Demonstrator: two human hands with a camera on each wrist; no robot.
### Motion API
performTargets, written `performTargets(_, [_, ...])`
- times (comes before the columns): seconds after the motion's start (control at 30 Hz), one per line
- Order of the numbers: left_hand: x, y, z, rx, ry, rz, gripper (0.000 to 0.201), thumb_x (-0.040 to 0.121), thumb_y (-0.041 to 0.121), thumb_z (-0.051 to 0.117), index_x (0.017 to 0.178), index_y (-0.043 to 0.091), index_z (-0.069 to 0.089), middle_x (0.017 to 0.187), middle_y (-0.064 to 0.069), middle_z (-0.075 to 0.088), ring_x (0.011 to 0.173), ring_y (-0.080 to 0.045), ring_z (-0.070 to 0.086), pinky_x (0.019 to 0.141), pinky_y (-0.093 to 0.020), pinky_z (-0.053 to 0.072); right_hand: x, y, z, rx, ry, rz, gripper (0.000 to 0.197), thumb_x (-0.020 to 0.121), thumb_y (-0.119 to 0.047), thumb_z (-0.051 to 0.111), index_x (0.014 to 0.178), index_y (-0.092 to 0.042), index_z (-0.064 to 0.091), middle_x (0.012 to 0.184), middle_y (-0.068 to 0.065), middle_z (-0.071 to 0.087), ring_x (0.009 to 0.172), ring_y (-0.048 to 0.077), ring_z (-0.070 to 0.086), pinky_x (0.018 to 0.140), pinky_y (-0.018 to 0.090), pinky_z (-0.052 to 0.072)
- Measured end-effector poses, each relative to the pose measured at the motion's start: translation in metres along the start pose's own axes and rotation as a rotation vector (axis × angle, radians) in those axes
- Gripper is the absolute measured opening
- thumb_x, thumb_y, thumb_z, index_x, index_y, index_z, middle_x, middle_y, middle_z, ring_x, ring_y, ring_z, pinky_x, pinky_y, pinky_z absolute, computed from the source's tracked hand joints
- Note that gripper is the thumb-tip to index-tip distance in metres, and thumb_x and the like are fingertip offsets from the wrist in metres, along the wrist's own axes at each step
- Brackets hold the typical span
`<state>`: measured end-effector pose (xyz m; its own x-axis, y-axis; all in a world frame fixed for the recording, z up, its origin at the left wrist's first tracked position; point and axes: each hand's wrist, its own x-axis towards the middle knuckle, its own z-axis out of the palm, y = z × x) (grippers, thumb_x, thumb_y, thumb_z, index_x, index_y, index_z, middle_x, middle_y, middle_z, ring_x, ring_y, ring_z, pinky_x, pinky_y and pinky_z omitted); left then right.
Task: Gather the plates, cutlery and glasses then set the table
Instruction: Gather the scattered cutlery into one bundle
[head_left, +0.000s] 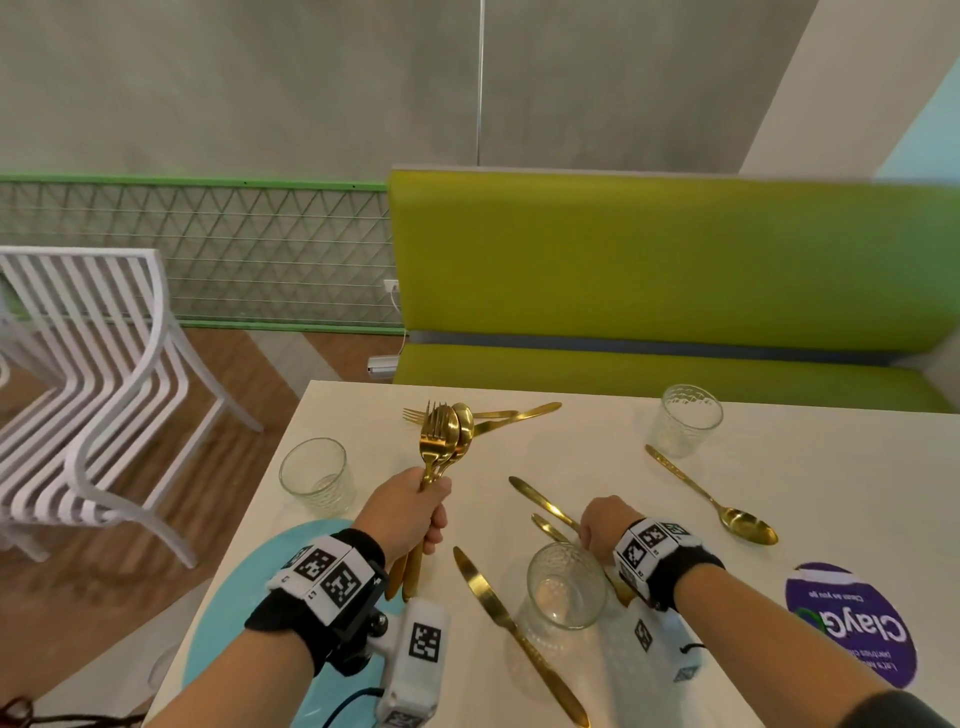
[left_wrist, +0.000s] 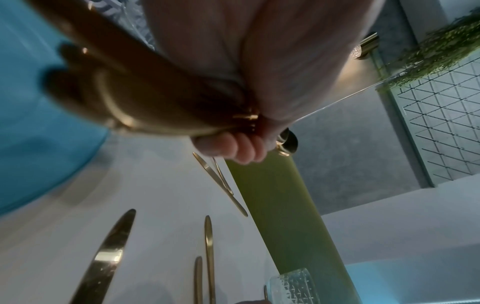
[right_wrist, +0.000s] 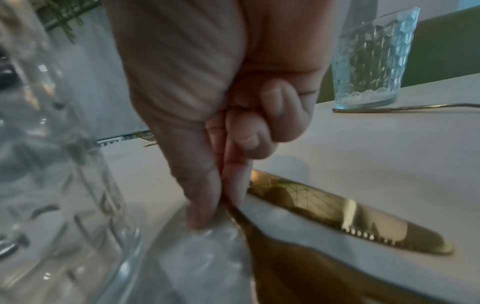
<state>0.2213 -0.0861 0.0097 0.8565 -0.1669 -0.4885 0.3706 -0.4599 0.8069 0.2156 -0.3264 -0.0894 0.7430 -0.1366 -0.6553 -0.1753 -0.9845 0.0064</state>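
My left hand (head_left: 415, 512) grips a bundle of gold forks and spoons (head_left: 441, 441) upright over the white table (head_left: 597, 447); its curled fingers (left_wrist: 233, 148) wrap the handles (left_wrist: 130, 92). My right hand (head_left: 602, 525) is down on the table, where thumb and forefinger (right_wrist: 221, 205) pinch a gold piece of cutlery (right_wrist: 272, 246) whose kind I cannot tell. A serrated gold knife (right_wrist: 350, 214) lies right beside it. A ribbed glass (head_left: 566, 587) stands just left of that wrist. Another knife (head_left: 514, 629), a spoon (head_left: 727, 512) and a fork with a knife (head_left: 498, 415) lie loose.
A glass (head_left: 312, 475) stands near the left edge and another (head_left: 685, 421) at the far right. A light blue plate (head_left: 249, 597) sits under my left forearm. There is a purple sticker (head_left: 852, 623), a green bench (head_left: 649, 270) beyond and a white chair (head_left: 104, 374) on the left.
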Motion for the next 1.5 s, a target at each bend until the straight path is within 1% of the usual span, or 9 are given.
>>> performTargets(0.17, [0.003,0.004,0.001,-0.023,-0.008,0.047,0.019,0.097,0.024,0.042,0.087,0.013,0.054,0.074,-0.006,0.059,0.063,-0.016,0.055,0.058,-0.025,0.049,-0.017,0.004,-0.025,0.039,0.08,-0.037,0.022,0.084,-0.021,0.063,0.101,-0.011,0.073,0.106,0.006,0.071,0.098,0.019,0.066,0.086,0.027,0.054])
performTargets(0.4, [0.012,0.028,0.009,-0.244,0.073,0.138,0.024,0.099,0.022,0.04,0.082,0.012,0.054,0.092,-0.01,0.068,0.088,-0.022,0.065,0.083,-0.031,0.053,-0.075,-0.008,-0.101,-0.13,0.564,-0.355,0.024,0.09,-0.019,0.048,0.099,-0.017,0.071,0.101,0.001,0.066,0.096,0.02,0.06,0.076,0.03,0.05])
performTargets(0.5, [0.01,0.038,0.011,-0.306,0.051,0.129,0.024,0.1,0.022,0.038,0.084,0.011,0.052,0.09,-0.01,0.067,0.084,-0.02,0.064,0.078,-0.029,0.053,-0.095,-0.029,-0.104,-0.268,0.819,-0.635,0.006,0.064,-0.012,0.079,0.063,-0.015,0.073,0.065,0.001,0.063,0.063,0.018,0.062,0.046,0.022,0.046])
performTargets(0.6, [0.0,0.041,0.015,-0.26,-0.109,0.061,0.023,0.1,0.021,0.036,0.089,0.008,0.051,0.091,-0.012,0.066,0.077,-0.023,0.063,0.072,-0.031,0.053,-0.102,-0.044,-0.096,-0.284,0.868,-0.761,0.028,0.038,-0.013,0.092,0.043,-0.017,0.064,0.046,-0.003,0.053,0.043,0.013,0.054,0.034,0.013,0.037])
performTargets(0.8, [-0.008,0.03,0.03,-0.088,-0.153,0.033,0.023,0.1,0.026,0.035,0.096,0.009,0.05,0.07,-0.007,0.056,0.049,-0.014,0.048,0.046,-0.024,0.041,-0.1,-0.059,-0.08,-0.144,0.83,-0.921,0.02,0.052,-0.009,0.089,0.057,-0.013,0.07,0.049,-0.001,0.059,0.047,0.016,0.058,0.036,0.022,0.049])
performTargets(0.9, [-0.007,0.027,0.031,-0.091,-0.166,0.016,0.016,0.099,0.023,0.037,0.087,0.014,0.045,0.063,-0.001,0.042,0.048,-0.011,0.032,0.046,-0.022,0.03,-0.1,-0.046,-0.083,0.0,0.684,-0.707,0.014,0.086,-0.014,0.063,0.09,-0.013,0.076,0.082,0.005,0.072,0.079,0.024,0.066,0.067,0.032,0.054])
performTargets(1.0, [-0.008,0.023,0.031,-0.114,-0.161,0.003,0.019,0.099,0.023,0.039,0.083,0.015,0.044,0.063,0.0,0.038,0.049,-0.01,0.029,0.046,-0.021,0.029,-0.1,-0.026,-0.086,0.036,0.565,-0.524,0.024,0.091,-0.026,0.052,0.099,-0.019,0.073,0.1,-0.003,0.071,0.094,0.018,0.063,0.082,0.029,0.05])
performTargets(1.3, [-0.01,0.014,0.02,-0.207,-0.084,-0.015,0.019,0.099,0.025,0.039,0.09,0.012,0.05,0.061,0.002,0.034,0.05,-0.009,0.029,0.046,-0.021,0.029,-0.038,0.085,-0.054,0.013,0.278,0.232,0.025,0.09,-0.019,0.052,0.11,-0.008,0.063,0.109,0.008,0.067,0.1,0.024,0.065,0.081,0.03,0.05])
performTargets(1.5, [-0.013,0.007,0.014,-0.283,-0.065,-0.06,0.016,0.099,0.016,0.037,0.089,0.011,0.048,0.062,-0.001,0.042,0.053,-0.013,0.037,0.05,-0.023,0.035,-0.02,0.116,-0.014,0.157,0.261,0.405,0.021,0.088,-0.008,0.048,0.102,-0.005,0.064,0.106,0.012,0.066,0.096,0.03,0.065,0.075,0.029,0.048])
